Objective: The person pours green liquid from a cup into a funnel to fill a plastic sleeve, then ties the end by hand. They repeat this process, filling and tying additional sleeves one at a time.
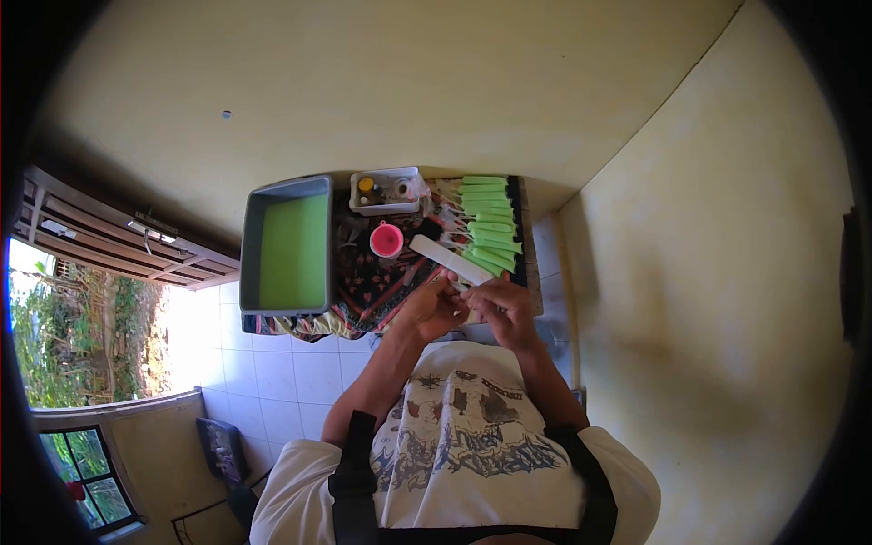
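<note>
Held out over the front of the table is a long white flat strip [449, 260], which looks like a pack of narrow plastic sleeves. My left hand [437, 306] and my right hand [500, 307] meet at its near end, fingers closed in a pinch. What exactly each fingertip grips there is too small to tell. Just beyond the strip's far end stands a pink funnel or cup [386, 239]. Several filled green plastic tubes [491, 218] with tied, twisted ends lie in a row to the right, close to my right hand.
A grey tub [251, 263] of green liquid [296, 245] takes up the table's left end. At the back, a white basket [385, 208] holds small bottles, one yellow-capped, and a roll. Dark patterned cloth [363, 282] covers the table. Walls stand behind and right; an open doorway is left.
</note>
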The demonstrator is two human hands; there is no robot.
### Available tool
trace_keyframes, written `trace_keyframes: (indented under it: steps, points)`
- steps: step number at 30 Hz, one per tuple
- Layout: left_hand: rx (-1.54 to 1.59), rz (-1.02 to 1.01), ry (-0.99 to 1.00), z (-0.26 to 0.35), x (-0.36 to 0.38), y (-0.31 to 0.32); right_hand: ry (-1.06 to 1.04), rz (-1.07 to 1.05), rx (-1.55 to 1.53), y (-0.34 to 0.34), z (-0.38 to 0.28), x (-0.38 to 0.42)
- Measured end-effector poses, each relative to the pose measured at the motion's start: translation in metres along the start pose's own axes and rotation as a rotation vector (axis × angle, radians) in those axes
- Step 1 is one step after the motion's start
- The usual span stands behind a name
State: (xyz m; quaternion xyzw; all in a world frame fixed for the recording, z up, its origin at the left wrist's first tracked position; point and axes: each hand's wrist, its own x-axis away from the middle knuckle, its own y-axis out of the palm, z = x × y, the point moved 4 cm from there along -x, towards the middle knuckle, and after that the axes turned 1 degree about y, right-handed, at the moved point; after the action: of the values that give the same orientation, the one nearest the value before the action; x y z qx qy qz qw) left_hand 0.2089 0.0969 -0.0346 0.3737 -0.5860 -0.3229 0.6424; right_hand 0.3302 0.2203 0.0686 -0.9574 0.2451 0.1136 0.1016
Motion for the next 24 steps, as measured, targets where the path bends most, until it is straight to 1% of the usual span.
trace_keyframes:
  steps: [1, 2, 4, 5, 8, 9, 12, 15, 17, 18, 20, 21, 23, 24]
  points:
    - [-0.046, -0.016, 0.024, 0.005, 0.003, 0.001, 0.109, 0.049, -0.072, 0.000, 0.008, 0.001]
    - [-0.120, -0.002, 0.057, 0.009, 0.006, 0.001, 0.155, 0.116, -0.124, 0.000, 0.017, 0.000]
    - [-0.270, 0.027, 0.128, 0.021, 0.025, 0.028, 0.245, 0.248, -0.234, 0.003, 0.032, -0.006]
    - [-0.332, 0.039, 0.181, 0.027, 0.030, 0.036, 0.307, 0.279, -0.306, 0.008, 0.035, -0.006]
    - [-0.397, 0.174, 0.287, 0.042, 0.039, 0.042, 0.388, 0.162, -0.452, 0.024, 0.025, -0.004]
    - [-0.369, 0.181, 0.303, 0.045, 0.039, 0.040, 0.240, 0.136, -0.519, 0.035, 0.024, -0.010]
    - [-0.297, 0.196, 0.325, 0.050, 0.041, 0.033, 0.242, 0.040, -0.471, 0.043, 0.019, -0.010]
    - [-0.297, 0.199, 0.317, 0.060, 0.050, 0.027, 0.182, 0.040, -0.401, 0.053, 0.019, -0.015]
    - [-0.355, 0.192, 0.309, 0.066, 0.053, 0.024, 0.222, 0.106, -0.382, 0.058, 0.017, -0.019]
    - [-0.497, 0.210, 0.294, 0.072, 0.054, 0.022, 0.242, 0.138, -0.371, 0.061, 0.016, -0.023]
    - [-0.778, 0.243, 0.260, 0.085, 0.058, 0.018, 0.358, 0.255, -0.298, 0.064, 0.020, -0.032]
    - [-0.998, 0.195, 0.292, 0.090, 0.062, 0.023, 0.417, 0.315, -0.261, 0.066, 0.022, -0.037]
    - [-1.436, 0.088, 0.352, 0.098, 0.072, 0.034, 0.334, 0.297, -0.174, 0.080, 0.031, -0.047]
    - [-1.642, 0.030, 0.421, 0.105, 0.081, 0.048, 0.294, 0.287, -0.134, 0.087, 0.034, -0.051]
